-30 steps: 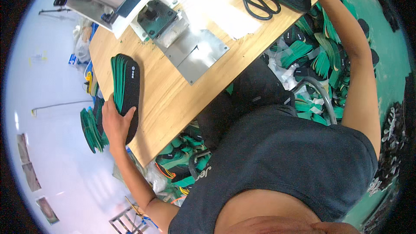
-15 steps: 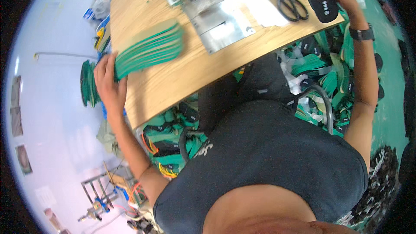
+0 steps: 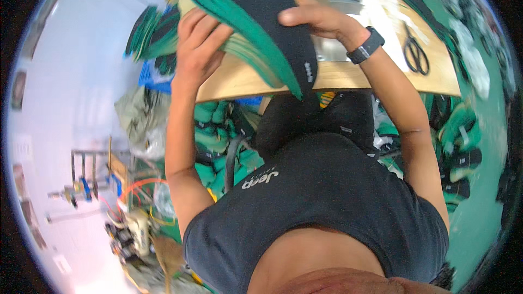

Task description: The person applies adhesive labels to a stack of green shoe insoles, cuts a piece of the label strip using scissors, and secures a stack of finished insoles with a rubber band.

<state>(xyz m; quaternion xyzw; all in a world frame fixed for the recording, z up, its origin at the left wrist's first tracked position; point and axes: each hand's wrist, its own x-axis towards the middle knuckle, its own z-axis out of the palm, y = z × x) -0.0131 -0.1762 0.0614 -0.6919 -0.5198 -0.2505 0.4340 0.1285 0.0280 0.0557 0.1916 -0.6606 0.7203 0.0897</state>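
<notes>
Stack of insoles (image 3: 256, 2), black-faced with green and beige layers: one, tilted and slightly fanned, raised over the front edge of the worktop (image 3: 231, 78), left of its middle.
Left hand (image 3: 200, 49): clamped on the stack's left side, fingers curled against the layers.
Right hand (image 3: 324, 22): clamped on the stack's right edge, thumb on the black face; other fingers partly hidden.
Wristwatch (image 3: 366, 47): black, right wrist.
Scissors (image 3: 416, 53): black-handled, near the worktop's front right corner.
Further insoles (image 3: 150, 31): bundled, beyond its left edge.
</notes>
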